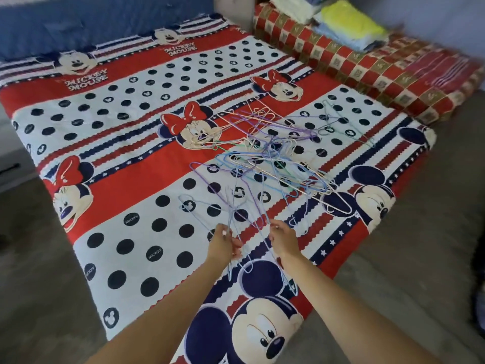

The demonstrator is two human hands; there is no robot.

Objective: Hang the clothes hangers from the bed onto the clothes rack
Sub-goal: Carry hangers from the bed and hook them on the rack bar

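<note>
- Two hands, left hand [223, 243] and right hand [282, 239], each pinch thin blue wire hangers [237, 214] above the bed's near edge.
- Tangled pastel wire hanger pile [275, 153] lies mid-bed on the red cartoon-print bedspread [136, 179], toward its right edge.

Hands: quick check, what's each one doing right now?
Left hand: closed, pinching thin wire hangers above the bed.
Right hand: closed, gripping the hangers too.
</note>
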